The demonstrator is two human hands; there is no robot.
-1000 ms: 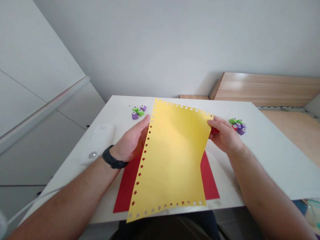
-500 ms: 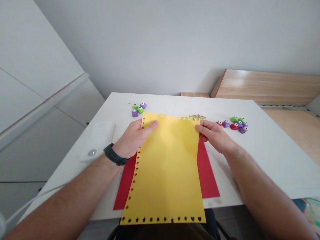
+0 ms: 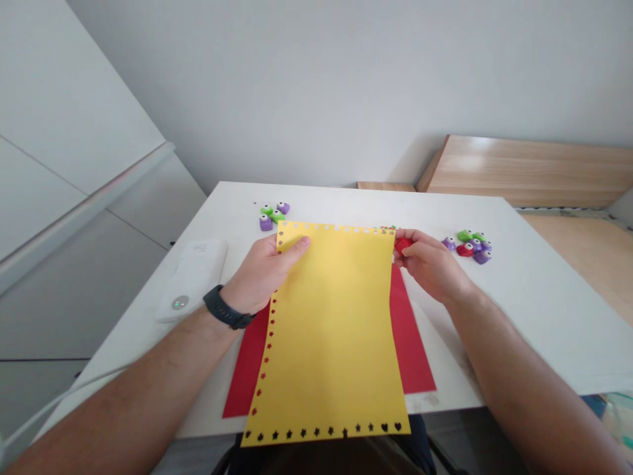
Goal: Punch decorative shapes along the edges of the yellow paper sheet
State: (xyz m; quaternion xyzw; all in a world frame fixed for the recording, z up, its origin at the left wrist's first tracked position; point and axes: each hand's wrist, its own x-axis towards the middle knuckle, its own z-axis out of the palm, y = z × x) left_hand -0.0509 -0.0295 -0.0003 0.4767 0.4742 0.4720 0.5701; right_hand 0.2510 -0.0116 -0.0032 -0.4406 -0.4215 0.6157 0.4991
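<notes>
A sheet of yellow paper (image 3: 336, 330) is held up in front of me, with small star, heart and other shapes punched along its top, left and bottom edges. My left hand (image 3: 262, 270) pinches its upper left edge, thumb on the front and fingers behind. At the upper right corner, my right hand (image 3: 428, 260) is closed on a red paper punch (image 3: 403, 245), right beside the sheet's edge. Whether the punch's slot is around the paper, I cannot tell. Red paper (image 3: 413, 349) lies on the white table (image 3: 534, 316), partly covered by the yellow sheet.
Green and purple punches (image 3: 266, 222) sit at the back left. More punches (image 3: 465, 249) in red, green and purple are grouped at the right. Small paper cutouts (image 3: 388, 228) lie behind the sheet. A white device (image 3: 195, 274) is left of my left hand.
My right thumb has left the front of the yellow paper and now rests on the red punch, which shows more fully at the sheet's right edge. My left hand keeps its hold.
</notes>
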